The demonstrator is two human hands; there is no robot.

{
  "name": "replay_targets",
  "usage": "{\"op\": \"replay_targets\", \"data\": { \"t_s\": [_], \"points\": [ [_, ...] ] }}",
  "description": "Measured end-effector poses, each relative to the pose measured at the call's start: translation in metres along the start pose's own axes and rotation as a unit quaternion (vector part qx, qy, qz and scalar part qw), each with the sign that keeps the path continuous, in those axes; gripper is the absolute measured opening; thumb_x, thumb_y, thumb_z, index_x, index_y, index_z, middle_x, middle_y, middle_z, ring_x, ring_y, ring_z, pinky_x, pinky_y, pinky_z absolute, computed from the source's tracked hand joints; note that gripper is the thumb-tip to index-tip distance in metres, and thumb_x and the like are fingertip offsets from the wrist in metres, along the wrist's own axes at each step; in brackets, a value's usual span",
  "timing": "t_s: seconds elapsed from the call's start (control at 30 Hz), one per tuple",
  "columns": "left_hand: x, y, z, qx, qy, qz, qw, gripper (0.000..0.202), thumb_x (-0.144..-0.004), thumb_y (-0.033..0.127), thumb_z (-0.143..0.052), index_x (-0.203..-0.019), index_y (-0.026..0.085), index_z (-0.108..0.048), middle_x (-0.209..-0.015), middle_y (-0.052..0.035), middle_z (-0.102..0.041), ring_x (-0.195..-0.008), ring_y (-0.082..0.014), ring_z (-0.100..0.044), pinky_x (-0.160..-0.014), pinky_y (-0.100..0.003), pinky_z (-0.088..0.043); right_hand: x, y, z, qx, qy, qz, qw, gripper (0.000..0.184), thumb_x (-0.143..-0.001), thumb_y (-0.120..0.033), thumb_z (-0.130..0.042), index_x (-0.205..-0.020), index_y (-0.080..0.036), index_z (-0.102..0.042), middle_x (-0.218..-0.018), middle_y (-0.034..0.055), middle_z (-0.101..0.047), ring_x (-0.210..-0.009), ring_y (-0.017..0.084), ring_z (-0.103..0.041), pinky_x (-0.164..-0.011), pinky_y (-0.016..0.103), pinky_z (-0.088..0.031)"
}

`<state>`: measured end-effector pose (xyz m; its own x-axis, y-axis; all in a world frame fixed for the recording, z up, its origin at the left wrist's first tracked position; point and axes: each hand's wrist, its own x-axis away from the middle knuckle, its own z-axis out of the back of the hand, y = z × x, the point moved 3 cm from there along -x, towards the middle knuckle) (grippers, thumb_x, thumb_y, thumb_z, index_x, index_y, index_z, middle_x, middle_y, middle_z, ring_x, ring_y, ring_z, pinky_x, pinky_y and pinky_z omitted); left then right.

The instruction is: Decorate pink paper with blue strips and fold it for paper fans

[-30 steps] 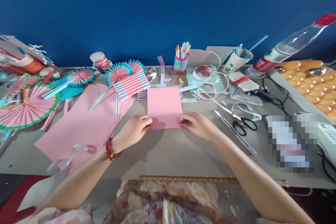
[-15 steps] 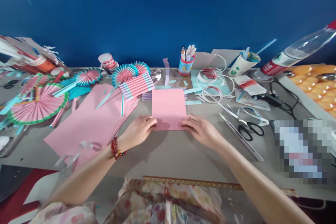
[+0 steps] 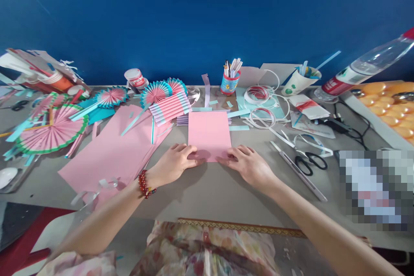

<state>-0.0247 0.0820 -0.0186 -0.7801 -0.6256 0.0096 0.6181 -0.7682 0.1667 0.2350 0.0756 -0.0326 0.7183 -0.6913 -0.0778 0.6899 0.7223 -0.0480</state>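
A small pink paper sheet (image 3: 209, 133) lies flat on the grey table (image 3: 207, 189) in front of me. My left hand (image 3: 176, 163), with a red bead bracelet at its wrist, pinches the sheet's near left edge with curled fingers. My right hand (image 3: 250, 164) presses the near right edge with its fingers bent together. Both hands meet along the bottom edge of the sheet, where the paper looks folded over.
A stack of large pink sheets (image 3: 113, 151) lies to the left, with pleated fans (image 3: 51, 129) and a folded strip bundle (image 3: 170, 105) behind. Right of the sheet are a ruler (image 3: 299, 171), scissors (image 3: 310, 161), tape rolls (image 3: 258, 93), a pen cup (image 3: 229, 82), a bottle (image 3: 365, 67).
Both hands slid inward along the near edge of the pink sheet, towards its middle. The camera shifted slightly, so the table's things sit a little lower and further right.
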Motion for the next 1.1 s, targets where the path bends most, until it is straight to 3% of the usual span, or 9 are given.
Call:
{"op": "replay_targets", "data": {
  "t_s": [0.23, 0.43, 0.53, 0.67, 0.8, 0.93, 1.03, 1.1],
  "points": [
    [0.016, -0.001, 0.007, -0.037, -0.014, -0.011, 0.999, 0.048, -0.088, 0.002, -0.046, -0.123, 0.03, -0.063, -0.139, -0.0039, -0.051, -0.113, -0.0238, -0.05, -0.095, -0.039, -0.04, 0.018, 0.007, 0.003, 0.057, 0.0, 0.016, 0.998, 0.066, -0.08, -0.001, -0.051, -0.136, -0.036, -0.054, -0.121, 0.0056, -0.062, -0.098, 0.025, -0.05, -0.083, 0.038, -0.039],
    [0.031, 0.005, 0.0, -0.041, -0.026, -0.041, 0.998, 0.051, -0.09, 0.008, -0.044, -0.139, 0.022, -0.05, -0.148, -0.0027, -0.047, -0.139, -0.0252, -0.032, -0.117, -0.047, -0.018, 0.024, 0.003, 0.004, 0.069, 0.013, 0.004, 0.998, 0.063, -0.079, -0.001, -0.049, -0.134, -0.032, -0.056, -0.125, 0.006, -0.062, -0.101, 0.025, -0.051, -0.084, 0.039, -0.04],
    [0.036, 0.007, -0.002, -0.035, -0.017, -0.029, 0.999, 0.057, -0.09, 0.007, -0.041, -0.145, 0.021, -0.041, -0.152, -0.003, -0.042, -0.145, -0.0223, -0.025, -0.119, -0.045, -0.018, 0.027, 0.002, 0.002, 0.06, 0.016, 0.0, 0.998, 0.064, -0.079, -0.001, -0.048, -0.135, -0.03, -0.055, -0.128, 0.0055, -0.061, -0.103, 0.025, -0.05, -0.085, 0.039, -0.04],
    [0.042, 0.013, -0.001, -0.014, 0.031, 0.025, 0.999, 0.052, -0.093, 0.007, -0.036, -0.143, 0.02, -0.045, -0.152, -0.0034, -0.041, -0.144, -0.0199, -0.029, -0.116, -0.042, -0.027, 0.031, 0.002, -0.002, 0.055, 0.022, -0.018, 0.998, 0.065, -0.079, 0.001, -0.047, -0.136, -0.029, -0.054, -0.131, 0.0056, -0.06, -0.106, 0.026, -0.049, -0.086, 0.04, -0.04],
    [0.049, 0.015, -0.001, 0.0, 0.091, 0.071, 0.993, 0.043, -0.094, 0.008, -0.037, -0.129, 0.021, -0.059, -0.145, -0.0039, -0.051, -0.138, -0.0196, -0.04, -0.113, -0.041, -0.035, 0.032, 0.002, -0.002, 0.049, 0.03, -0.019, 0.998, 0.066, -0.078, 0.002, -0.047, -0.136, -0.029, -0.054, -0.13, 0.0059, -0.059, -0.107, 0.025, -0.05, -0.086, 0.038, -0.04],
    [0.051, 0.014, 0.006, 0.016, 0.151, 0.085, 0.985, 0.038, -0.094, 0.008, -0.039, -0.12, 0.02, -0.063, -0.134, -0.0063, -0.06, -0.126, -0.0213, -0.053, -0.107, -0.042, -0.042, 0.032, 0.002, -0.001, 0.051, 0.045, -0.019, 0.998, 0.064, -0.078, 0.001, -0.048, -0.134, -0.029, -0.056, -0.128, 0.0062, -0.061, -0.106, 0.024, -0.051, -0.087, 0.038, -0.039],
    [0.04, 0.02, 0.021, 0.034, 0.235, 0.118, 0.964, 0.031, -0.095, 0.013, -0.041, -0.115, 0.018, -0.064, -0.126, -0.0101, -0.064, -0.116, -0.0223, -0.06, -0.101, -0.041, -0.047, 0.033, 0.002, -0.004, 0.051, 0.044, -0.021, 0.998, 0.062, -0.078, 0.001, -0.05, -0.132, -0.03, -0.057, -0.129, 0.0053, -0.061, -0.107, 0.024, -0.051, -0.088, 0.038, -0.039],
    [0.023, 0.033, 0.024, 0.032, 0.226, 0.08, 0.97, 0.033, -0.097, 0.023, -0.043, -0.126, 0.017, -0.058, -0.133, -0.0125, -0.059, -0.125, -0.0242, -0.054, -0.106, -0.042, -0.042, 0.034, 0.002, -0.007, 0.047, 0.044, -0.022, 0.998, 0.063, -0.078, 0.0, -0.051, -0.133, -0.03, -0.057, -0.13, 0.0052, -0.06, -0.108, 0.025, -0.051, -0.087, 0.038, -0.04]
  ]
}}
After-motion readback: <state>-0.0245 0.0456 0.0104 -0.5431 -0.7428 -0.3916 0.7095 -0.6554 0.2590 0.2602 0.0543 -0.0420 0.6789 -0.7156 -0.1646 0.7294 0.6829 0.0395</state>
